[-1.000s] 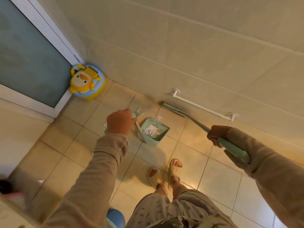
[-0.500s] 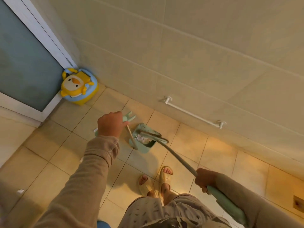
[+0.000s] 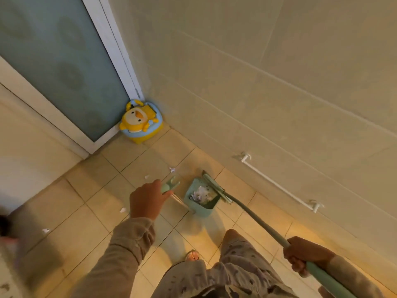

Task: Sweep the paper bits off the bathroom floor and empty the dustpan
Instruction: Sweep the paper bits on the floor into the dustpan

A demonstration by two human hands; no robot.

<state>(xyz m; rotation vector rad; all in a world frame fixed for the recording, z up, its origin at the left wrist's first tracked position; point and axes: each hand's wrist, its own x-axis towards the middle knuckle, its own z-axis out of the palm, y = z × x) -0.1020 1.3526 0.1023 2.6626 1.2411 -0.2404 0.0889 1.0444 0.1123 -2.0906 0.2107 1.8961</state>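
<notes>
From the head camera, I see my left hand fisted round the dustpan handle and my right hand wrapped round the broom pole. The broom head, out by the wall a second ago, now sits across the dustpan mouth over gathered paper. Loose paper bits remain on the floor, so sweeping isn't finished.

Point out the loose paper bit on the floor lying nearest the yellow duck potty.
It is the paper bit just beyond the dustpan handle. The other paper bits lie farther from the duck potty, toward the person.
</notes>
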